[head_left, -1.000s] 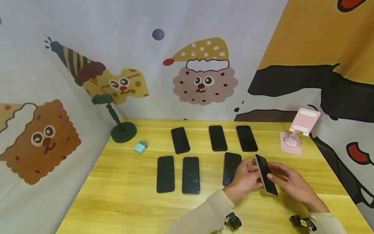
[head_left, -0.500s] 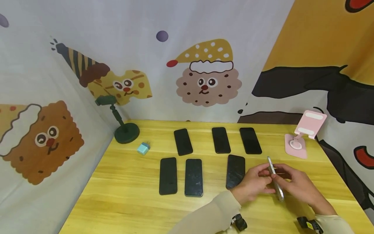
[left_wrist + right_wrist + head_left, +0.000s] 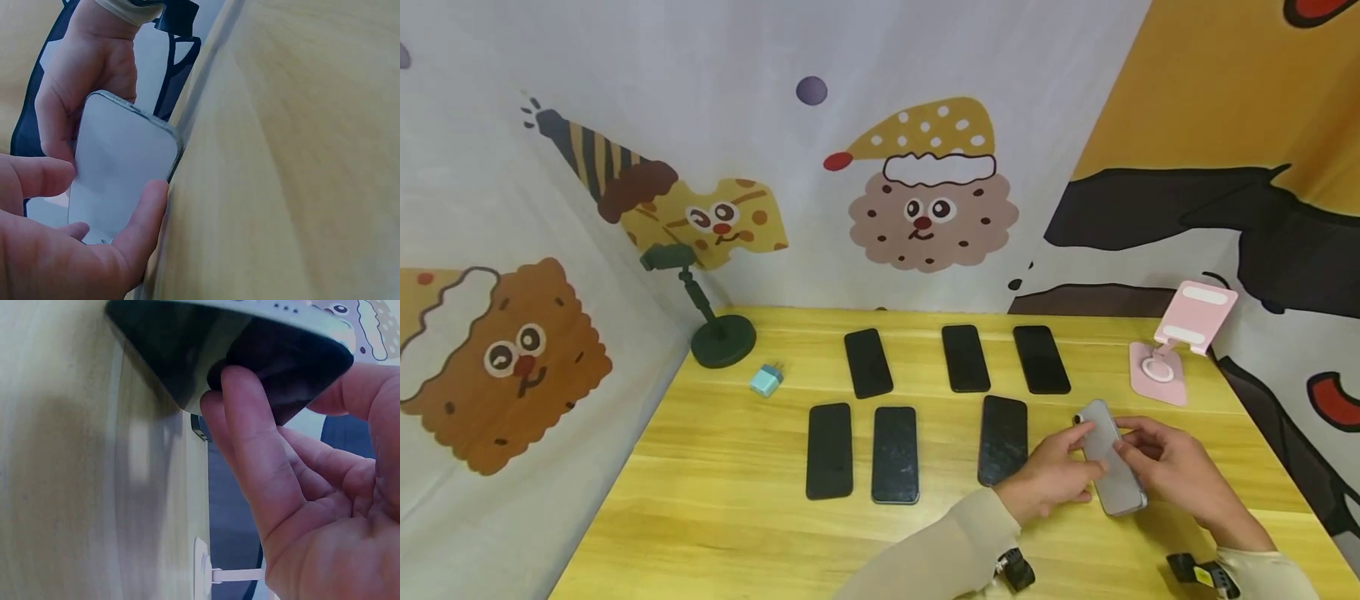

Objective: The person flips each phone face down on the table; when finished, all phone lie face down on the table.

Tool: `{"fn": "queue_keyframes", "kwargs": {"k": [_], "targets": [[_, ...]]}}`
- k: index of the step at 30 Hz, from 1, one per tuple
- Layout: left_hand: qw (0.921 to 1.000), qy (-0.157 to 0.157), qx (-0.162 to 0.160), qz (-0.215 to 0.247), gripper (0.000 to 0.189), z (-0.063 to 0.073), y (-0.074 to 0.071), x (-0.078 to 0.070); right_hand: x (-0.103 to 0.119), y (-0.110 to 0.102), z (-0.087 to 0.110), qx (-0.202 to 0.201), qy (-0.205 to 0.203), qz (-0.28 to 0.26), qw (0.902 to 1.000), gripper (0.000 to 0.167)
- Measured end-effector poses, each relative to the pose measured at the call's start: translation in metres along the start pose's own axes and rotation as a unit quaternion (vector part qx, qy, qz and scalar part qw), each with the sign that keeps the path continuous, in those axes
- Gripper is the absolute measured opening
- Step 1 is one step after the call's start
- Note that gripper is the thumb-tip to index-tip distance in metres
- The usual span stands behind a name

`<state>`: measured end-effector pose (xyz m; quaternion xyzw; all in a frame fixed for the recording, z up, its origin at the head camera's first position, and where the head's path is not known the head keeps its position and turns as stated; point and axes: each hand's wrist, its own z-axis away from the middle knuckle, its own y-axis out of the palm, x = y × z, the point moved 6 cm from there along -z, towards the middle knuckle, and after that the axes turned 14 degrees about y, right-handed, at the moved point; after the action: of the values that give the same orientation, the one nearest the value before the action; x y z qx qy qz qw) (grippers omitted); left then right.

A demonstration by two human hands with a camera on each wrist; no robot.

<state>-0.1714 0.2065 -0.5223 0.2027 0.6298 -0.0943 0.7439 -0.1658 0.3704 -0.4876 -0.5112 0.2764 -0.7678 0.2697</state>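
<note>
A smartphone is held tilted between both hands, its silver back up in the head view. My left hand grips its left side; the left wrist view shows fingers at both long edges of the pale back. On the other side, my right hand pinches it, thumb at the back's edge. In the right wrist view, right fingers lie beneath against the dark screen. Just left of my left hand, a dark phone lies on the wooden table.
Several more dark phones lie in two rows, including one at the front and one behind. A pink phone stand is at the back right. At the back left are a green stand and a light-blue charger plug.
The held phone has turned over, from dark screen showing, through edge-on, to silver back up. Both hands have stayed on it; the phones on the table keep their places.
</note>
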Motion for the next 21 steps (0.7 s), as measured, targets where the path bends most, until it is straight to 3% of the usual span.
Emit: {"fn": "queue_keyframes", "kwargs": {"k": [7,13,21], "targets": [[0.9990,-0.003,-0.045,-0.002,0.058,0.003,-0.006,0.000,-0.008,-0.003,-0.004,-0.021,0.003,-0.029,0.9993,0.046],[0.9955,0.003,-0.089,0.032,0.057,0.002,-0.011,0.000,-0.014,-0.007,-0.005,-0.040,0.010,-0.039,0.9984,0.045],[0.9926,0.031,-0.117,0.006,0.057,-0.002,-0.007,0.000,-0.018,-0.010,-0.001,-0.042,0.022,-0.077,0.9959,0.050]]}}
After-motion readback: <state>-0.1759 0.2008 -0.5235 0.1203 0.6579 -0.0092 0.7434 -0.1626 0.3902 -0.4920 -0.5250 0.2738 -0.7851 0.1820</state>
